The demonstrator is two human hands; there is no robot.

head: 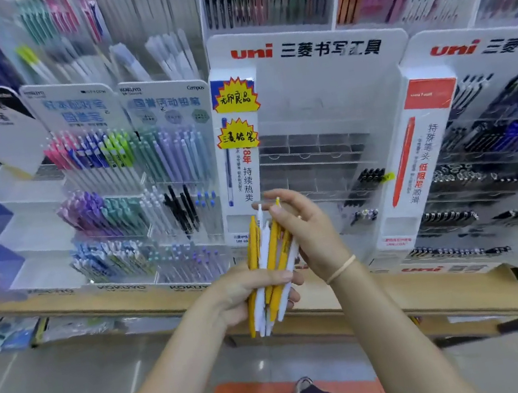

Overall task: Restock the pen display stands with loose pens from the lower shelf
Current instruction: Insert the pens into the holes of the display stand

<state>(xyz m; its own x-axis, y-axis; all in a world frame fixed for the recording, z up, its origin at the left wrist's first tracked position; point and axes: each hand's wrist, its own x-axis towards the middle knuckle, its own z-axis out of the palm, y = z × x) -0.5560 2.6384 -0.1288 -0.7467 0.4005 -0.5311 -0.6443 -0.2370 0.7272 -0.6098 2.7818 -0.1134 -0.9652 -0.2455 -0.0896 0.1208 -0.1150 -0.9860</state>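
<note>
Left grip (259, 290) is clamped round a bundle of yellow and white plastic pens (271, 269) standing near-upright; right grip (303, 226) pinches their tops, just below the half-empty white display stand (321, 148).

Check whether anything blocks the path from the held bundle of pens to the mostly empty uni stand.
Nothing visible does. The left hand grips the yellow and white pens, the right hand fingers their tops, and the uni stand lies just behind, its clear slots open.
</note>
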